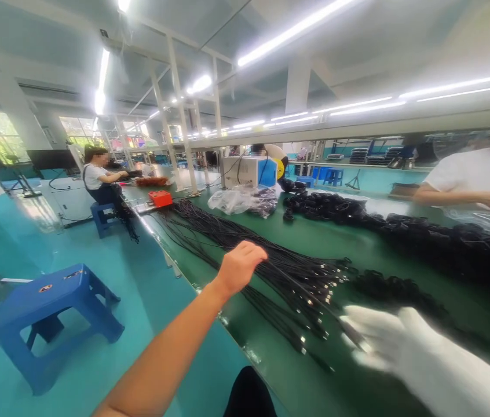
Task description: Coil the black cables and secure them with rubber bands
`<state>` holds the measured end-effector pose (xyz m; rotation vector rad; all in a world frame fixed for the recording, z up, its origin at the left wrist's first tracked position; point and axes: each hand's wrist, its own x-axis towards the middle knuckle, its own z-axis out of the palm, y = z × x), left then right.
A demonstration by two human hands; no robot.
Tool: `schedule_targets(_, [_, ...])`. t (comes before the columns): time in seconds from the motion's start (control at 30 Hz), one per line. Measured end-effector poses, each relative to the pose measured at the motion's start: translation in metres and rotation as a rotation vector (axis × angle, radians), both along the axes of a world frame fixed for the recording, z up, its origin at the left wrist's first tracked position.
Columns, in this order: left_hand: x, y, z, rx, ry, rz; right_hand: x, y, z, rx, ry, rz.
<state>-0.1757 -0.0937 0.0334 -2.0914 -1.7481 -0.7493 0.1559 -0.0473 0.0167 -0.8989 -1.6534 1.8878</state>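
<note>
Bench [321, 234] edge runs near-left, beneath left forearm; green strip shows between loose cables [227, 231] and far-right coils [423, 234]. Left hand [242, 267] pinches cable [299, 285] above the loose cables. Right hand [386, 339], gloved, blurred, closed round cable's near-right end, probably its plug. Floor [149, 313] teal; blue stool [49, 286] left.

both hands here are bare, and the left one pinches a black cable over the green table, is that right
Not quite: the head view shows the right hand in a white glove. The rest holds: the left hand is bare and pinches a black cable over the green table.
</note>
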Motion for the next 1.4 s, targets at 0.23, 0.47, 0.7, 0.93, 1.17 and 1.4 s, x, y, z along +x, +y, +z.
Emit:
schedule_targets(0.23, [0.100,0.014,0.033,-0.132,-0.091,-0.327,-0.014,-0.044,0.011,-0.538,0.320,0.405])
schedule_targets(0.47, [0.158,0.006,0.037,-0.545,-0.331,-0.661,0.001,-0.036,-0.009,-0.704,0.475,0.447])
schedule_targets(0.7, [0.173,0.031,0.039,-0.462,-0.211,-0.637,0.006,-0.036,-0.014,-0.641,0.545,0.477])
schedule_targets(0.93, [0.163,0.016,-0.039,-0.326,-0.034,-0.222,0.046,-0.012,0.003,-0.411,0.869,-0.050])
schedule_targets(1.17, [0.176,-0.039,-0.037,-0.015,0.233,-0.585,0.048,0.010,0.006,-0.314,0.776,-0.250])
schedule_targets(1.4, [0.171,-0.008,0.049,-0.290,-0.073,-0.507,0.018,-0.021,-0.015,-0.468,0.640,0.288])
